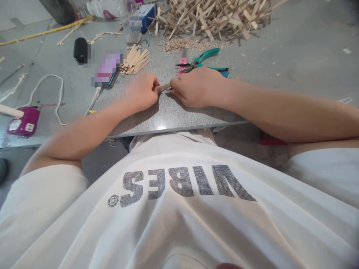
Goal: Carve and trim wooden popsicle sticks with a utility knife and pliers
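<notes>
Near the table's front edge, my left hand [144, 90] pinches one end of a wooden craft stick [165, 87]. The other end is held in the closed fingers of my right hand [193, 88], which hide part of the stick. Just beyond my right hand lie needle-nose pliers [207, 55] with teal handles, jaws pointing left. A pink-handled tool [182, 64] with a metal strip lies partly under the pliers; its kind is unclear. Past my left hand is a small heap of loose wooden craft sticks [137, 59].
A big tangled pile of joined wooden sticks [213, 16] stands at the back, with wood shavings [179, 45] before it. Left are a phone [109, 69] on a white cable [62, 93], a black case [80, 50] and a purple power socket [24, 121]. A blue box [147, 16] sits behind.
</notes>
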`<state>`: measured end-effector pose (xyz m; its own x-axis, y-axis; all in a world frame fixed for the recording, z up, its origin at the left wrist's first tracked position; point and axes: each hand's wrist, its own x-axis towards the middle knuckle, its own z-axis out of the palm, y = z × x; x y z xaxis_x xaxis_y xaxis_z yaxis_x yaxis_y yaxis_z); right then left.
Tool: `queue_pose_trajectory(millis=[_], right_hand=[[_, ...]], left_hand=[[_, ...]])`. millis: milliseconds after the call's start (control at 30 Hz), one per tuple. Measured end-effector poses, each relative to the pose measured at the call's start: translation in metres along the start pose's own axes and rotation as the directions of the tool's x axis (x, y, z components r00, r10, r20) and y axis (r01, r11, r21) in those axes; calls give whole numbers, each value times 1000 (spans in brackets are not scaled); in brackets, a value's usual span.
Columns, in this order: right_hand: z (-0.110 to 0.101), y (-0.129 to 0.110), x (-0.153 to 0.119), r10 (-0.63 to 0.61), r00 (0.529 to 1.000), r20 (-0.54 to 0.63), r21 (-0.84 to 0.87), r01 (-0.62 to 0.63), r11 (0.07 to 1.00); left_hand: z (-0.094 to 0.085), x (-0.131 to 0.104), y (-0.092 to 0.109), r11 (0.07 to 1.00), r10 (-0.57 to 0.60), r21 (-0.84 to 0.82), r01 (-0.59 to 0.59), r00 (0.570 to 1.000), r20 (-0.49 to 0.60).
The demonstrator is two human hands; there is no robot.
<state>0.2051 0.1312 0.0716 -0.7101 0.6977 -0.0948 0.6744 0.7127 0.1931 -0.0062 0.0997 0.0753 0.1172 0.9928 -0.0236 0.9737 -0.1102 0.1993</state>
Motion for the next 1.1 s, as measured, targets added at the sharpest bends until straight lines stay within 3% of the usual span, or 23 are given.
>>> queue_pose_trajectory(millis=[333,600,767,1100], right_hand=[[6,0,1,76,996,-48,141,-68,988],[10,0,4,83,993,-86,140,-71,988],[12,2,4,103,992,-71,246,-83,966],[10,1,4,97,994,-47,252,-83,964]], left_hand=[[0,2,-6,999,27,-47,-26,999,18],[1,2,-4,999,31,-19,-31,999,8],[2,2,-5,999,34,-28,-34,999,8],[0,-2,-9,997,51,-60,-49,998,32]])
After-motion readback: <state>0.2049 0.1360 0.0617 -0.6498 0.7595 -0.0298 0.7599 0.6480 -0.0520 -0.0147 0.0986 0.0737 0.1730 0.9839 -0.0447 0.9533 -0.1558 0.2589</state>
